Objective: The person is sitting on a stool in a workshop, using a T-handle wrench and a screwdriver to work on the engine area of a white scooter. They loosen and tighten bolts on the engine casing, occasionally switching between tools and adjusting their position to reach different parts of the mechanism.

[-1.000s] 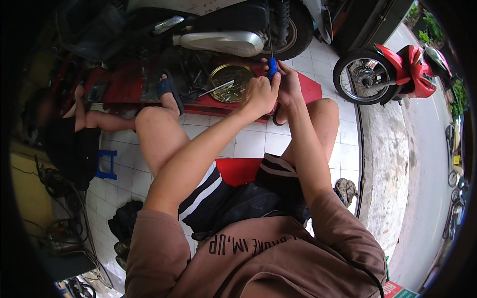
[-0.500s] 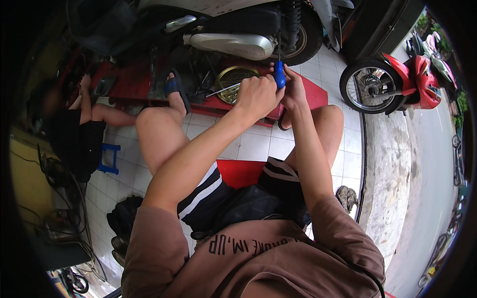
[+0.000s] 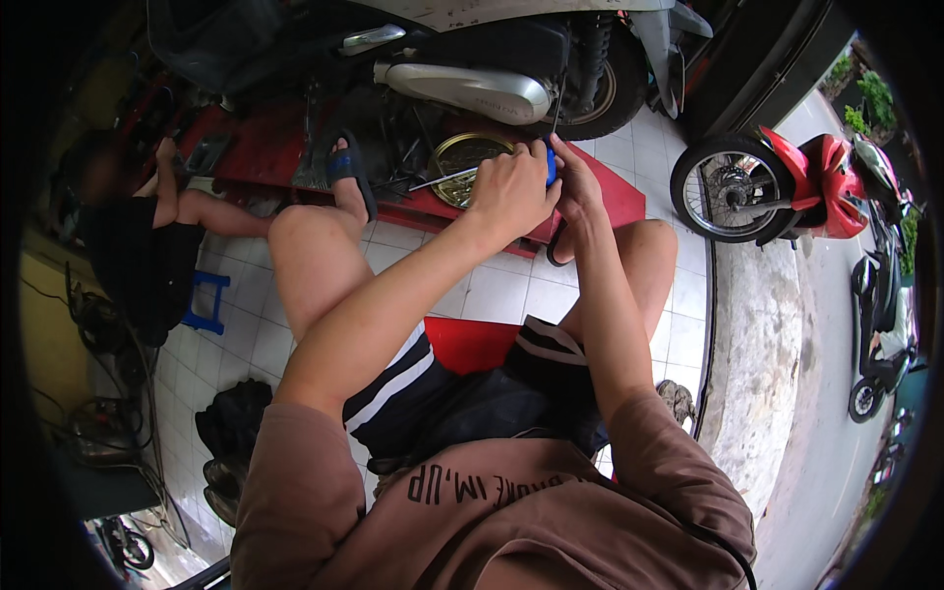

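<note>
The blue-handled screwdriver with a thin dark metal shaft (image 3: 551, 162) sits between my two hands, up in front of my knees and just below the scooter's silver engine cover (image 3: 472, 90). My left hand (image 3: 509, 187) is curled tight around the blue handle, fingers closed on it so only a sliver of blue shows. My right hand (image 3: 575, 182) presses against the handle from the other side, fingers together and touching it, though I cannot tell how firmly they grip. The shaft points up toward the black rear wheel (image 3: 600, 93). Just beside my left hand lies a round brass-coloured metal disc (image 3: 462, 162) on the red low platform (image 3: 610, 192). A red motorbike (image 3: 787, 182) stands well apart to my right.
</note>
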